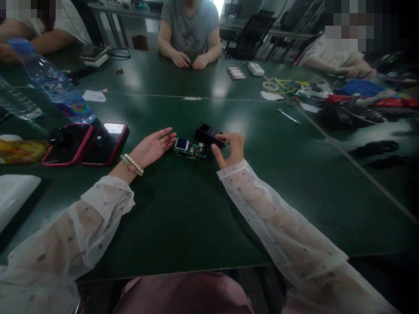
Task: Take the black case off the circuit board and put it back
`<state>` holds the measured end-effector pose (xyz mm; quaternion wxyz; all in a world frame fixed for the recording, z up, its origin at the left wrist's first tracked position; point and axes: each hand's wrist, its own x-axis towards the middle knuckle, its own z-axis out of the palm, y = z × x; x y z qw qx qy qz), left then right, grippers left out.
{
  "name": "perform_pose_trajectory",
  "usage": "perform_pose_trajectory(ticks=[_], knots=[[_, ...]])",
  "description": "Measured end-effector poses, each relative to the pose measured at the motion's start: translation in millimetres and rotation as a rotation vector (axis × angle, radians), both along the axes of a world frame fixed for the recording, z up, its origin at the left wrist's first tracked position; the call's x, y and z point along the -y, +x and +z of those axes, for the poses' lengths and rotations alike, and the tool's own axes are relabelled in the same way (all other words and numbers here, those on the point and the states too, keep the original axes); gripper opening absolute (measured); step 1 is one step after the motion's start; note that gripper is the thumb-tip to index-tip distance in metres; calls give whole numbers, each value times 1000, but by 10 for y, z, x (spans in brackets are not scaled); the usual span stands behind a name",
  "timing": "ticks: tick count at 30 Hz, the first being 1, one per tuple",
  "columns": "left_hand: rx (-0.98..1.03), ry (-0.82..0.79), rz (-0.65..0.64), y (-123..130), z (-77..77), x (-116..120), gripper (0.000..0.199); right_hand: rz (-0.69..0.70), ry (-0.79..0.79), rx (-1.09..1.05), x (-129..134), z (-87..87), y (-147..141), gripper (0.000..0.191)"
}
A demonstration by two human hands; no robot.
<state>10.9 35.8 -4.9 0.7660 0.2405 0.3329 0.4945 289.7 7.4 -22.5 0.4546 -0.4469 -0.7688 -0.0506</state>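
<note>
PCB [194, 151] w/ small screen, uncased, on green worktop [193, 226]; separate black housing [209, 134] just beyond, far side. Left hand [151, 151]: fingers loosely spread, empty, nr PCB. Right hand [233, 150]: thumb & index at housing; can't tell if pinching.

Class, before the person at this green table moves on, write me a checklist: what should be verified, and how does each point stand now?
1. Left hand free: ok, open and empty beside the circuit board.
2. Right hand has a firm grip on the black case: cannot tell; its fingers are at the case's right end.
3. Board's small screen facing up: ok.
4. Board and case fully apart: cannot tell; they look very close.
5. Both cuffs well back from the hands: not ok, the right sleeve reaches the wrist.
6. Water bottle away from the board: ok, off to the left.
</note>
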Motion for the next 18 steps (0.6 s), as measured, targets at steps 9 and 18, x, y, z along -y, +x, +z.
perform_pose_trajectory(ticks=[9, 18], knots=[[-15, -8, 4, 15, 35, 20, 22, 23, -197, 261, -40, -192, -101, 60], [-31, -15, 11, 18, 40, 23, 27, 16, -212, 305, -77, -200, -62, 45]])
